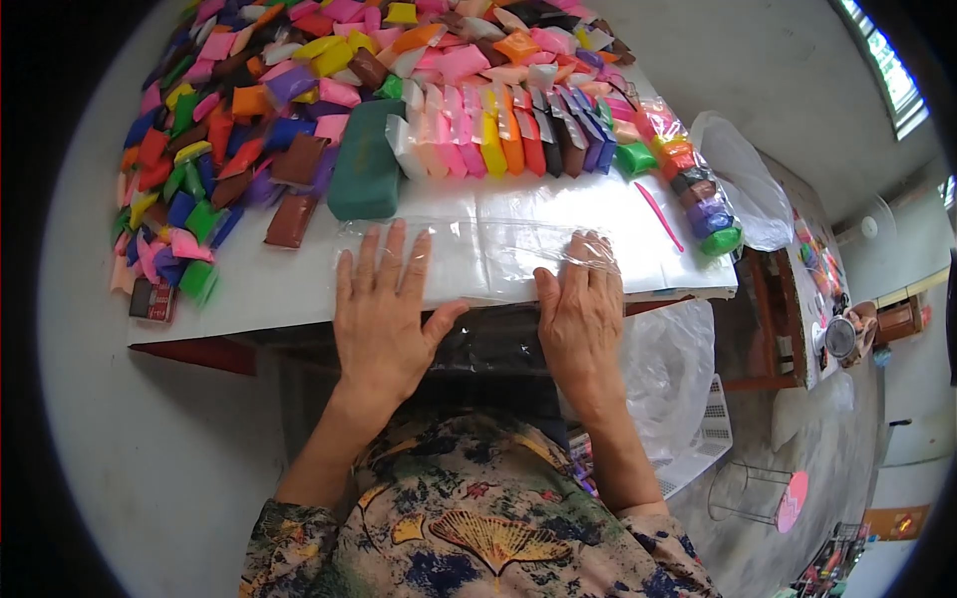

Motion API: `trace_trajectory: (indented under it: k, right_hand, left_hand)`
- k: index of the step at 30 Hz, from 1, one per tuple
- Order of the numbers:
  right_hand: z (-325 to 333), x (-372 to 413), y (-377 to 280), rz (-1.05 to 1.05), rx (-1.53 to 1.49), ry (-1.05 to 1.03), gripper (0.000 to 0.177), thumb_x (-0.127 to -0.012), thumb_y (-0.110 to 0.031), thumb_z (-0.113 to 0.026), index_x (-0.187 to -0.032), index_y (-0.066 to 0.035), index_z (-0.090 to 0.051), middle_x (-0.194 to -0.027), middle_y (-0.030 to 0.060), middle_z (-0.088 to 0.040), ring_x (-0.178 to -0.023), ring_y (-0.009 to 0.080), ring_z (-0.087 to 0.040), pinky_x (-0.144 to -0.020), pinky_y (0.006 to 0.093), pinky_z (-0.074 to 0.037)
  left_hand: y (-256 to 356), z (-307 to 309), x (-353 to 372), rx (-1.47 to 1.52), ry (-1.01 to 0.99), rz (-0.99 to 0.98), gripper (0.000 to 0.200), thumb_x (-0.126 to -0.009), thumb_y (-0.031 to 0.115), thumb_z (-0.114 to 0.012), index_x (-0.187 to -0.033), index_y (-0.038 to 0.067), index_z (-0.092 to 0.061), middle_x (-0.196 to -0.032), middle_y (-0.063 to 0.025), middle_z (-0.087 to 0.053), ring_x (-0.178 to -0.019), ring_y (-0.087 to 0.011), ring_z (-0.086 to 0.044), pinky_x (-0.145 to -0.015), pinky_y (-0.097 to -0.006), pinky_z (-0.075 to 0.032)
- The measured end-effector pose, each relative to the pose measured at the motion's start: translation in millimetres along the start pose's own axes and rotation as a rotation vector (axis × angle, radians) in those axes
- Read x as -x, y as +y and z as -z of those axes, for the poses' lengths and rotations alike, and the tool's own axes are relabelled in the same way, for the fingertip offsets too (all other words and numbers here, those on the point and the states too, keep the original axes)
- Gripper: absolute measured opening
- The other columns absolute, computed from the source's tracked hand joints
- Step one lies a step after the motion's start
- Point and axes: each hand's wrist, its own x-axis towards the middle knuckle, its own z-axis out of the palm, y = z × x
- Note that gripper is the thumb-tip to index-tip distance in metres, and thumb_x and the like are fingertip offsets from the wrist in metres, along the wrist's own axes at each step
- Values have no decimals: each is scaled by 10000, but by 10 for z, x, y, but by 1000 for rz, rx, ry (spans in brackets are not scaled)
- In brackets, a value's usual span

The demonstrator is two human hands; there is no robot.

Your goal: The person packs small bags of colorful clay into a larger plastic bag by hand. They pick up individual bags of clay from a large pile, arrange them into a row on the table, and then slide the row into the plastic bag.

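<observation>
A clear plastic bag (483, 249) lies flat along the front edge of the white-covered table (269, 289). My left hand (384, 314) rests on its left part, fingers stretched out and thumb apart. On the bag's right part lies my right hand (583, 324), fingers extended, with creased film around its fingertips. Just beyond my left hand stands a dark green block (367, 164). Against its right side leans a row of soft packets in clear wrap, among them a yellow packet (492, 145) and a red packet (528, 145).
A large heap of coloured packets (289, 85) covers the far and left table. To the right are a pink stick tool (659, 215) and a filled clear bag of packets (703, 189). Below the right edge stands a white basket (706, 439); a pink-topped stool (792, 501) is farther off.
</observation>
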Motion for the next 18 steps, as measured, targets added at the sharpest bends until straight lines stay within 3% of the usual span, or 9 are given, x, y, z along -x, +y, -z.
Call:
trace_trajectory:
  k: [7,12,13,16,18]
  right_hand:
    - [-12,18,-6,-6,19,1,591,-971,-333,-578,-1378,77,-455,-1351,338,-481,-1306,454,-430,-1122,501,-310]
    - [-4,-18,-49,6,88,-33,574,-977,-362,-560,-1360,59,-492,-1359,337,-480,-1304,468,-425,-1117,522,-296]
    - [4,-43,-40,32,112,-49,568,-979,-367,-555,-1356,54,-500,-1362,336,-480,-1304,470,-424,-1117,525,-294]
    - [-16,-71,77,70,159,-52,550,-983,-368,-547,-1356,35,-512,-1369,331,-479,-1309,472,-420,-1116,528,-293]
    - [-7,-83,121,26,186,-62,558,-986,-389,-524,-1357,27,-516,-1394,315,-469,-1329,466,-407,-1130,530,-274]
  left_hand:
    - [-248,99,169,109,10,66,707,-963,518,-496,-1429,-11,-436,-1487,-218,-403,-1372,-404,-374,-1149,-504,-295]
    - [-47,21,128,45,76,102,665,-982,464,-495,-1430,-23,-428,-1489,-240,-387,-1355,-430,-387,-1151,-505,-290]
    - [-1,41,111,26,79,91,618,-983,409,-521,-1416,-24,-437,-1506,-248,-355,-1346,-442,-392,-1146,-512,-301]
    - [-56,68,158,147,100,49,459,-984,279,-546,-1327,-25,-531,-1406,-261,-475,-1264,-426,-496,-1095,-514,-384]
    - [-176,197,266,223,165,-306,401,-894,198,-625,-1234,-14,-608,-1297,-236,-564,-1178,-377,-575,-1034,-471,-462]
